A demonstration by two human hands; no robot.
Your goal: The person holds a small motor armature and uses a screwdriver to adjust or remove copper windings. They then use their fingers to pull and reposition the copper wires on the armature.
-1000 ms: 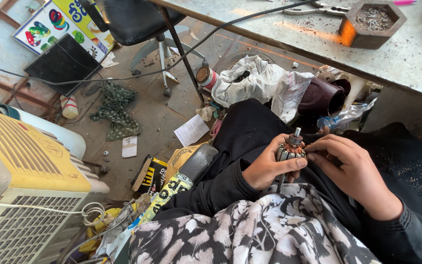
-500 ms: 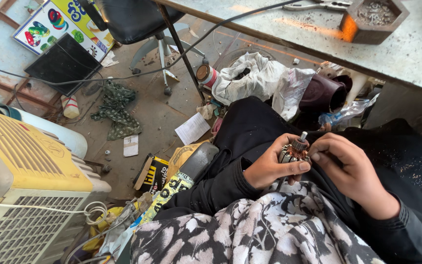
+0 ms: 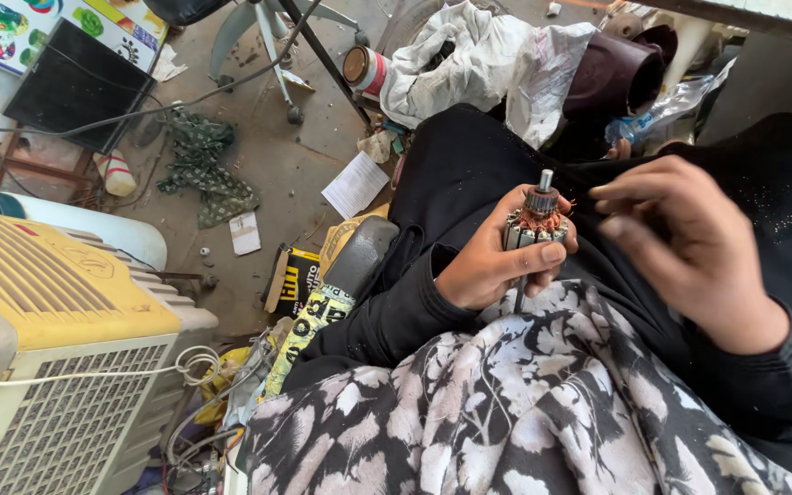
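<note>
My left hand (image 3: 492, 261) grips a small motor armature (image 3: 535, 220) upright over my lap. It has a steel shaft on top, copper windings and a grey laminated core. My right hand (image 3: 689, 247) hovers just to the right of it, fingers loosely curled toward the copper end, slightly blurred; I cannot tell whether it touches the windings. Both arms wear black sleeves, and a black-and-white floral cloth (image 3: 543, 412) covers my lap below the hands.
A yellow-topped air cooler (image 3: 57, 330) with a grille stands at the left. A chair base (image 3: 268, 46), green rag (image 3: 203, 170), paper scraps (image 3: 355, 183) and a yellow-black box (image 3: 300, 280) litter the floor. White cloth (image 3: 442, 64), plastic bags and a dark tube (image 3: 621, 78) lie ahead.
The view has dropped and closed in on my lap, so the bench top is out of sight. My right hand has pulled slightly away from the armature, which my left hand still holds.
</note>
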